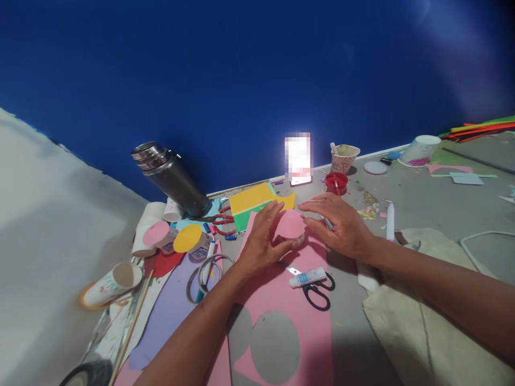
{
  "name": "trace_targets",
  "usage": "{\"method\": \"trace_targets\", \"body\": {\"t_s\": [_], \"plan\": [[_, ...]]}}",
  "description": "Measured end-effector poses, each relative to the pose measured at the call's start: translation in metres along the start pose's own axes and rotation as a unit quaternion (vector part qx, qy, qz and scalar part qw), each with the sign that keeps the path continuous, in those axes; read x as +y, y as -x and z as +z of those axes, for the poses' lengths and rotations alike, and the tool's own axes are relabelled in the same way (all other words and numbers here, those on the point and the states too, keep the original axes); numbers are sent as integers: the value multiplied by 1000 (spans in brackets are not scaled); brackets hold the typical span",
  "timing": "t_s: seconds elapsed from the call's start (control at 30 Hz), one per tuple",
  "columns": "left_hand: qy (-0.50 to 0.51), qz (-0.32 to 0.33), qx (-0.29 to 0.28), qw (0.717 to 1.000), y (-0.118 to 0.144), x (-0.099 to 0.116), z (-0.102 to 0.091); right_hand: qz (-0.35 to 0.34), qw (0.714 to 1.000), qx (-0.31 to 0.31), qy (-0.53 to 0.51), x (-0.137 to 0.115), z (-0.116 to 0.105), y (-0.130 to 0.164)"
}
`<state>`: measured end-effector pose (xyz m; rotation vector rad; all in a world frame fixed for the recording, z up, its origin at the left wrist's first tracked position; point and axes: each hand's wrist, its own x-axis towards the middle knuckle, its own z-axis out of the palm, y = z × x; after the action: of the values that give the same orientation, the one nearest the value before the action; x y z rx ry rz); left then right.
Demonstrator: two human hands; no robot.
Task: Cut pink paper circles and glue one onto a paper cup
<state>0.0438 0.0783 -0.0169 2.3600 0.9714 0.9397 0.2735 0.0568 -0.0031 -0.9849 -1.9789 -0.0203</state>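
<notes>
Cupped around the pink-topped cup (291, 226) from 9 o'clock, the left hand (261, 241) grips it; the right hand (340, 225) lies flat at 3 o'clock, fingers spread, on the pink sheet (289, 305).

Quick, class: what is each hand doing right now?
Left hand: curled around the pink-topped cup, holding it.
Right hand: open, fingers flat, touching the cup's other side.

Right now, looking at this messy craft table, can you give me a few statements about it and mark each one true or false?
1. Both hands, left hand and right hand, touch a cup topped with a pink paper circle. True.
2. The black-handled scissors lie on the yellow paper. False: they lie at the pink sheet edge.
3. The pink sheet has round holes cut out. True.
4. The metal flask is lying flat. False: it stands, tilted in the picture.
</notes>
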Motion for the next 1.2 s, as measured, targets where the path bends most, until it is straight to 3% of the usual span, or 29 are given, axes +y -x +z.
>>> {"method": "trace_targets", "body": {"t_s": [0.2,0.43,0.57,0.67,0.77,0.87,1.07,1.2], "plan": [[-14,48,-6,999,-2,4,-1,29,999,-31,11,1,0,4],[74,-46,33,996,-6,8,-7,67,997,-43,9,-5,-7,2],[151,-136,66,977,-10,12,-7,46,978,-205,6,-25,-19,0],[244,-200,139,939,-13,13,-6,21,942,-333,-11,-42,-27,-2],[309,-253,219,890,-16,8,-7,13,908,-418,3,-51,-30,-2],[348,-287,247,858,-19,1,-11,19,885,-464,26,-50,-27,-1],[430,-328,264,799,-28,4,-22,-1,886,-463,34,-43,-17,5],[446,-331,266,788,-31,13,-32,12,935,-354,25,-41,-19,4]]}}
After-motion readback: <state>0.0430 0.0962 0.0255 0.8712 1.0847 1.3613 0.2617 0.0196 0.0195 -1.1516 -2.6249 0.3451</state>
